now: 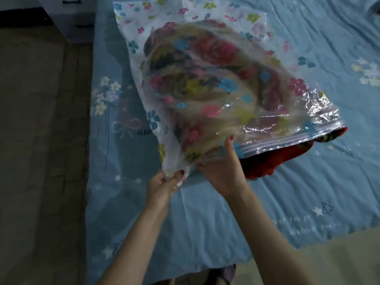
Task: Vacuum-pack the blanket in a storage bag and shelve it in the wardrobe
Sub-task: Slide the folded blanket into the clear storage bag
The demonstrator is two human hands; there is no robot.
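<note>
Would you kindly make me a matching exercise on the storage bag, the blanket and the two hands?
Things:
1 storage bag
2 blanket
3 left hand
4 right hand

States:
A red end sticks out of the bag's mouth
B pinches the bag's near corner
C clear, flower-printed, unsealed
D grips the bag's zip edge, thumb on top

Pairs: 1-C, 2-A, 3-B, 4-D

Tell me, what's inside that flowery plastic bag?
A rose-patterned blanket fills the bag, seen through the clear plastic; its red edge pokes out of the open end. The left hand and right hand hold that end. Whatever lies beneath the blanket is hidden.
</note>
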